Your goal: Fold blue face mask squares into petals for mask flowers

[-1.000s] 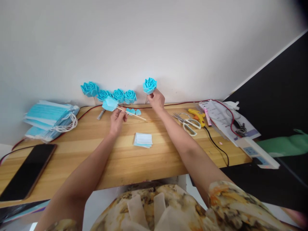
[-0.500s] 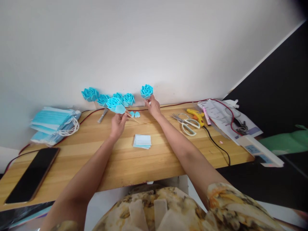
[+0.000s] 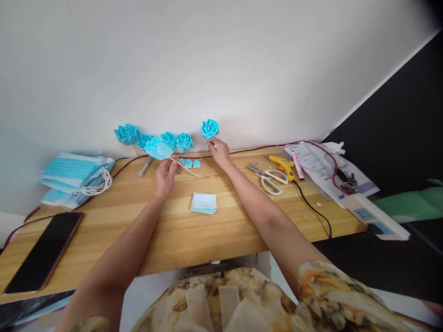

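Observation:
My left hand [image 3: 166,174] pinches the thin wooden stick of a blue handmade flower [image 3: 157,147], whose head tilts left with one pale petal facing me. The stick's free end points right, over the table. By the wall my right hand [image 3: 218,151] grips another blue flower [image 3: 210,129] just under its head; that flower is upright and most of its stem is hidden. Several more blue flowers, among them a large one [image 3: 127,134], stand along the wall to the left. Small cut blue petals [image 3: 188,163] lie on the table between my hands.
A stack of cut mask pieces [image 3: 203,203] lies mid-table. Scissors [image 3: 272,181], a yellow glue gun [image 3: 282,167] and a pink marker [image 3: 297,166] are at right, near a power strip [image 3: 375,216]. Face masks [image 3: 72,173] and a phone [image 3: 44,252] occupy the left.
My left hand has shifted left with its flower, whose stick now shows more. Petals it partly covered are more visible. My right hand keeps its hold, nearly still.

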The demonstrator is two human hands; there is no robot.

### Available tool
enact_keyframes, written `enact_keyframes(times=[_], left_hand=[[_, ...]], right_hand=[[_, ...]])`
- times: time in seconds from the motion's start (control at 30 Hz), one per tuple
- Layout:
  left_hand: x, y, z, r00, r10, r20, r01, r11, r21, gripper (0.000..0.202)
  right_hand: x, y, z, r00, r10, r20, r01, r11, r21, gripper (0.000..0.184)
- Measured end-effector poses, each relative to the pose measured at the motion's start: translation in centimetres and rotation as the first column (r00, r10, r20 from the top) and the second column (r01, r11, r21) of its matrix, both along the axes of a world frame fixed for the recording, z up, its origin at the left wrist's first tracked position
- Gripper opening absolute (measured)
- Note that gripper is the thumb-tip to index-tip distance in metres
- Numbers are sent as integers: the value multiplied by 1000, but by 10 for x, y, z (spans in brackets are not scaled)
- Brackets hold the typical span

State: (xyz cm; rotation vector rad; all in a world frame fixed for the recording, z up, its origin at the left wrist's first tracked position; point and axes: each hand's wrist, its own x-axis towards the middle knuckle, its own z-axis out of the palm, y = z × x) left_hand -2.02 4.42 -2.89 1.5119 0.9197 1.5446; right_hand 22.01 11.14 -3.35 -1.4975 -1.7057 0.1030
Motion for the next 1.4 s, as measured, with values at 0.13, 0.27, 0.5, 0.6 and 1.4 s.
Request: enact_keyframes(times=[0.13, 0.27, 0.5, 0.6, 1.4], left_hand=[[0, -1, 1, 1000, -6, 3, 6, 1000, -5, 40], [1, -3, 4, 1000, -8, 4, 8, 1000, -26, 42], [2, -4, 5, 1000, -12, 10, 12, 1000, -27, 41], [2, -4, 4, 1000, -17, 12, 17, 1000, -21, 41], [2, -4, 6, 1000, -14, 28, 15, 1000, -23, 43]], right_hand=[[-1, -1, -1, 1000, 11, -13, -11, 1000, -8, 28], [-2, -4, 1, 999, 14, -42, -15, 1000, -18, 26], [-3, -6, 1, 997, 15, -80, -17, 1000, -19, 26], [-3, -4, 0, 995, 13, -97, -14, 1000, -16, 27], [-1, -5, -4, 991, 75, -107, -75, 997, 1, 40]])
